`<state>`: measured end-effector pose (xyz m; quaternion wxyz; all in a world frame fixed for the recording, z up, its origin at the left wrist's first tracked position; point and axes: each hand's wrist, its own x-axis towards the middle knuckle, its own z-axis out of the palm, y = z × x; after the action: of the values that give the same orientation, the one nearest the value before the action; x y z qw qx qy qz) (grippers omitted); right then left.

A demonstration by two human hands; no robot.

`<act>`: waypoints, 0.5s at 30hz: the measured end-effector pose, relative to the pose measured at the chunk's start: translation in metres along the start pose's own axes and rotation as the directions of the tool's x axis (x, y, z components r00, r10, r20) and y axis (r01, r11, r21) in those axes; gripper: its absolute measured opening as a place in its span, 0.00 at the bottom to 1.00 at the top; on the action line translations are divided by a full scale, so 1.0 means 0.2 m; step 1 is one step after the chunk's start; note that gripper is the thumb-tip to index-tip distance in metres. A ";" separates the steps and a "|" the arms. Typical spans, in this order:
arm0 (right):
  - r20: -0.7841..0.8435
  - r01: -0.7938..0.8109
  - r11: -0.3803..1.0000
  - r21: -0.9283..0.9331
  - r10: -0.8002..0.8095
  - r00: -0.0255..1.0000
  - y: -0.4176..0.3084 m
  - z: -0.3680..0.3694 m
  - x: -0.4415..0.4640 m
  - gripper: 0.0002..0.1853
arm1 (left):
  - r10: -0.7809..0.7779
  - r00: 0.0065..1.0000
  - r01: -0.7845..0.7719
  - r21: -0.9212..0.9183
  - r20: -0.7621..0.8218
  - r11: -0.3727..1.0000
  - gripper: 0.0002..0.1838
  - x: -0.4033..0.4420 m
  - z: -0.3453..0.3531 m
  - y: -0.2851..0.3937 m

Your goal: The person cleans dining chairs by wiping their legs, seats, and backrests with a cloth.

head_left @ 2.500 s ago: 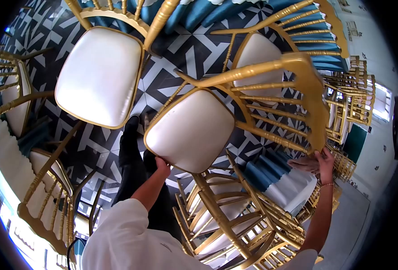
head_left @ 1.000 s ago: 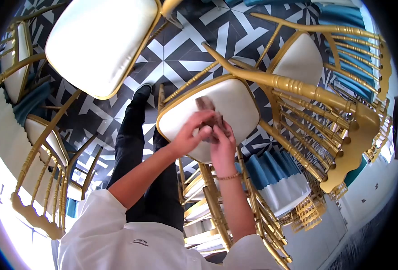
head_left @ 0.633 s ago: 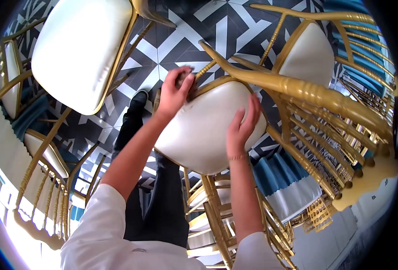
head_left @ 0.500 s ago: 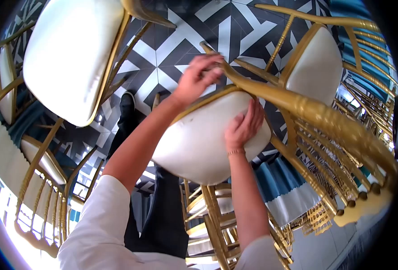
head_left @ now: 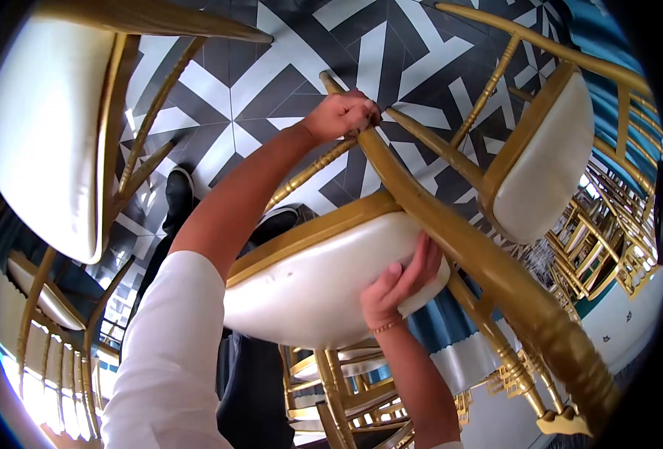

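Directly before me a gold chair (head_left: 488,269) with a white padded seat (head_left: 324,277) stands tilted. My left hand (head_left: 342,116) is closed around its back leg, near the joint with a side rung; a small brown cloth shows beside the fingers, partly hidden. My right hand (head_left: 402,288) rests on the right part of the seat pad, fingers spread towards its edge, holding nothing. A bracelet circles the right wrist. Small dark marks show on the pad's left part.
Another white-seated gold chair (head_left: 54,135) is at the upper left, and one more (head_left: 545,157) at the right. Stacked gold chairs (head_left: 346,389) stand below. The floor (head_left: 271,82) has a black and white pattern. A blue and white table skirt (head_left: 451,337) hangs behind the chair.
My left hand has moved from the seat edge to the leg and closed on it. The chair has tilted further, and my right hand stays on its pad. The view has shifted.
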<state>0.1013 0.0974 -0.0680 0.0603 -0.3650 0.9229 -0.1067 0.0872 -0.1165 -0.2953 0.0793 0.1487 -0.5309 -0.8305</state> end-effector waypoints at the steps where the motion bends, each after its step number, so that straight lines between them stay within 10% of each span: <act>1: -0.003 0.003 1.000 -0.001 -0.003 1.000 -0.01 0.00 -0.01 0.29 | -0.053 0.998 0.052 -0.023 -0.035 0.998 0.16 0.01 -0.03 -0.04; 8: 0.066 -0.076 0.985 0.155 0.067 0.996 0.01 0.01 -0.06 0.33 | 0.011 0.993 -0.013 -0.017 -0.117 1.000 0.20 0.17 -0.29 -0.46; 10: 0.095 -0.110 0.961 0.255 0.089 0.991 0.03 0.02 -0.09 0.34 | -0.176 0.966 0.180 0.005 -0.191 0.984 0.20 0.20 -0.39 -0.60; 15: 0.075 -0.051 0.904 0.424 0.021 0.997 0.04 0.05 -0.05 0.36 | 0.216 0.885 0.053 0.550 -0.412 0.834 0.20 0.26 -0.47 -0.81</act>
<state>0.1052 0.1092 -0.0785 0.1718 -0.3295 0.8814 -0.2916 0.0735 -0.1438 -0.4879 0.1927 0.3328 -0.7173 -0.5810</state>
